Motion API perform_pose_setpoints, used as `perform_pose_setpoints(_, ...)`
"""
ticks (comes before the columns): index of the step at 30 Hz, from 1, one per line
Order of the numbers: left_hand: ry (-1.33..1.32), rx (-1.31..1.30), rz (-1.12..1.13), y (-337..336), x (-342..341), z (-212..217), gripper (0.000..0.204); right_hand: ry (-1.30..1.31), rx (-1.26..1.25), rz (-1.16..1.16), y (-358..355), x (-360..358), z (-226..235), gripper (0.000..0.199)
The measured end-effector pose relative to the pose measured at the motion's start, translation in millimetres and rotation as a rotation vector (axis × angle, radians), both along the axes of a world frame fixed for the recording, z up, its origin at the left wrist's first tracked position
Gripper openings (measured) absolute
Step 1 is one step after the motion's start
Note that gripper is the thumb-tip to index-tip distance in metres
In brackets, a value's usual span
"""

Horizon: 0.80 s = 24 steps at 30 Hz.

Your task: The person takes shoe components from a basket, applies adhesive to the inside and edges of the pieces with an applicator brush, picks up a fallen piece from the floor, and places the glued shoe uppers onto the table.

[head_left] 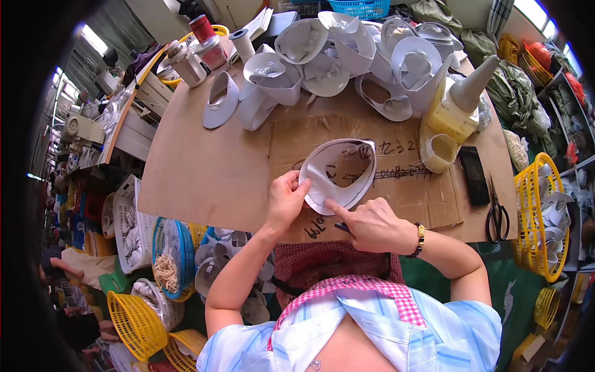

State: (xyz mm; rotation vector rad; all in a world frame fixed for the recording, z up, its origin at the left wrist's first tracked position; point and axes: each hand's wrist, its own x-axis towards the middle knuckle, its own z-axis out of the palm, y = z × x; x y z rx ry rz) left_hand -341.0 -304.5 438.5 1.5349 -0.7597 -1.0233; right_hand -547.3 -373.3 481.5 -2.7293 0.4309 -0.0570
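Note:
My left hand [285, 201] grips the left edge of a white shoe upper [338, 173] that lies on a sheet of cardboard [396, 186] on the brown table [204, 167]. My right hand [370, 224] rests at the near edge of the upper, with its forefinger pressed onto the white material. A thin dark tool shows under the right hand's fingers. The upper is a curved white piece with an open middle through which the cardboard shows.
Several white uppers [347, 56] are heaped at the table's far side. A yellowish glue bottle with a cone tip [455, 105], a small cup [439, 152], a black phone [475, 177] and scissors [496, 214] lie at right. Yellow baskets [539, 217] flank the table.

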Motion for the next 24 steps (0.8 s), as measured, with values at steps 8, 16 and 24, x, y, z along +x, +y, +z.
perform_pose_setpoints(8,-0.354,-0.09,-0.052,3,-15,11,0.033,0.074,0.059,0.186,-15,-3,28,0.051)
perform_pose_setpoints(16,-0.927,-0.139,-0.239,-12,-30,111,0.044,-0.741,0.279,-0.73,-117,-116,61,0.014)
perform_pose_setpoints(24,-1.096,-0.143,-0.59,-99,-64,140,0.039,-0.759,-0.081,-0.784,-110,-139,38,0.024)
